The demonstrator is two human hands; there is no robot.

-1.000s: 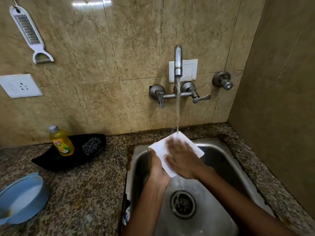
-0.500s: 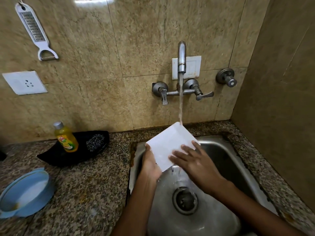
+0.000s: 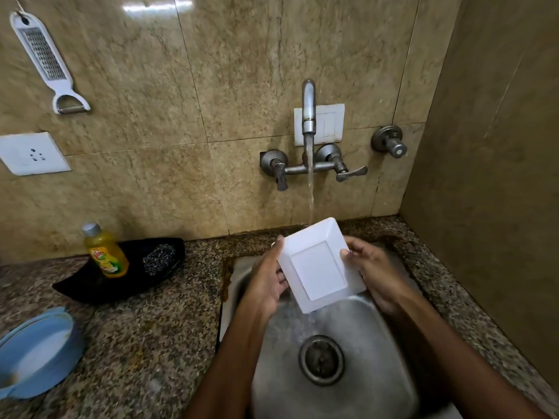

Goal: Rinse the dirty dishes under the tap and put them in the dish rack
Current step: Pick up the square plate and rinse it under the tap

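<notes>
— Well, what stays hidden on the white square plastic dish (image 3: 317, 267)?

— Its inner face; only the underside with the raised rectangular foot shows. The left hand (image 3: 267, 282) grips the left edge, thumb over the top rim, its other fingers hidden behind the dish. The right hand (image 3: 373, 272) holds the right edge with curled fingers (image 3: 352, 247), the palm behind it.

— Which way does the dish point?

— It is tilted, underside toward the camera, one corner up under the water stream (image 3: 310, 192) and the opposite corner down toward the round metal drain (image 3: 321, 359). Its long axis runs from upper left to lower right. Water runs off the low corner.

— Where is it?

— Held over the stainless steel sink (image 3: 378, 343), below the steel wall tap (image 3: 308, 110).

— And around it?

— A speckled granite counter (image 3: 151, 328), beige marble-look wall tiles (image 3: 151, 116). To the left, a yellow dish-soap bottle (image 3: 104, 252) and a steel scrubber (image 3: 158, 258) sit on a black tray (image 3: 81, 287); a blue plastic bowl (image 3: 36, 355) is cut off by the left edge. A white grater (image 3: 45, 58) hangs above a white socket (image 3: 31, 154).
</notes>
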